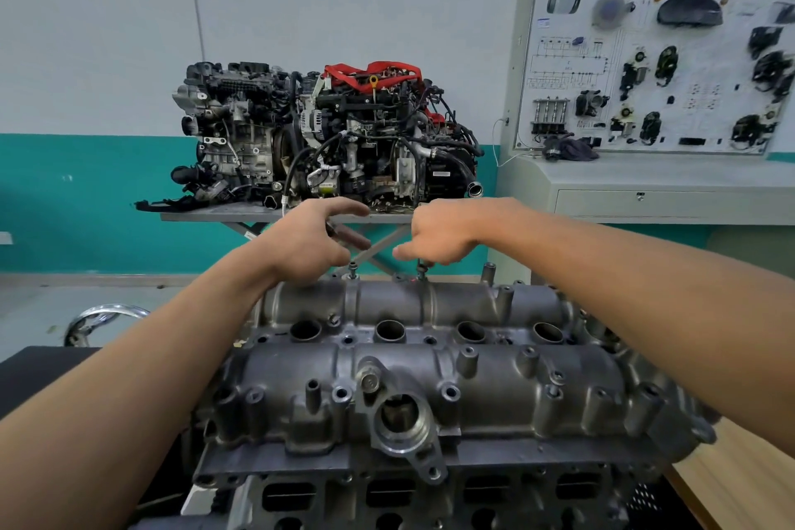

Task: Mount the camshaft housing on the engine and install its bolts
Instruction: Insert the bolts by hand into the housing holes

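The grey camshaft housing (430,374) lies on top of the engine (387,495) in front of me, with several open bolt holes along its near side. Both hands reach over to its far edge. My left hand (312,241) holds a few dark bolts (349,238) in its curled fingers, with the index finger stretched out. Just below its fingertips one bolt (352,269) stands upright in a hole. My right hand (445,235) has its fingers curled down and pinches the head of another upright bolt (420,268) at the far edge.
A complete engine (327,133) with red parts sits on a scissor table (292,216) by the teal wall. A training board (658,56) with car parts stands at the right. A chrome stool (103,314) is at the left, and a wooden surface (740,482) at the lower right.
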The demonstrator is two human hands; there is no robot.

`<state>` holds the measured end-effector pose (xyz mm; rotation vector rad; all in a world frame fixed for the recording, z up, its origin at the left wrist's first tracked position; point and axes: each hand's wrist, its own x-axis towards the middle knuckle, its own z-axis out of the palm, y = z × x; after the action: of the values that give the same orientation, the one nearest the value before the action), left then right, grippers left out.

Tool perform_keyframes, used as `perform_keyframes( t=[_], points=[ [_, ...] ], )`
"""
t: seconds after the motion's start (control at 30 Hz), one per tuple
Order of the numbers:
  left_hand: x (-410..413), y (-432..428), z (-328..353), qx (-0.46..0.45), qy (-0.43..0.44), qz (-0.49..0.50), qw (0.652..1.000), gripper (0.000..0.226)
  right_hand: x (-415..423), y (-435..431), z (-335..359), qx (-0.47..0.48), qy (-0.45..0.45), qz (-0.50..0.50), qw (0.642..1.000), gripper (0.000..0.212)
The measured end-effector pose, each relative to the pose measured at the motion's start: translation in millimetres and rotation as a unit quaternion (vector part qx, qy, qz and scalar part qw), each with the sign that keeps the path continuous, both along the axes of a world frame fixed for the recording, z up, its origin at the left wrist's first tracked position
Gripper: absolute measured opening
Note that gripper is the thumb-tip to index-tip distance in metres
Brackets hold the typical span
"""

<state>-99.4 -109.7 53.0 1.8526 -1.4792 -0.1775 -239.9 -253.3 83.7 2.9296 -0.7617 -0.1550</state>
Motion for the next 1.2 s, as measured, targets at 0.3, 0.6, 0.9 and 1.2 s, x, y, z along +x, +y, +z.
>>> perform_keyframes(
  t=[0.3,0.6,0.9,1.2],
  points=[
    [-3.8,0.2,-1.0,0.002,0.008,-0.017,1.000,0.058,-2.2,-0.5,-11.9,-0.031,-0.008,-0.005,0.999,0.064],
    [-10.6,6.3,3.2,0.003,-0.001,-0.028,1.000,0.063,-6.0,10.9,-14.4,-0.083,-0.059,-0.018,0.995,0.059],
    [-42.9,31.6,14.0,-0.048,0.083,-0.120,0.988,0.057,-19.0,61.2,18.0,0.126,-0.306,0.219,0.918,0.016],
    [-63.0,68.2,32.5,-0.076,0.070,-0.069,0.992,0.037,-34.3,99.2,26.9,0.119,-0.372,0.237,0.889,0.013]
  ],
)
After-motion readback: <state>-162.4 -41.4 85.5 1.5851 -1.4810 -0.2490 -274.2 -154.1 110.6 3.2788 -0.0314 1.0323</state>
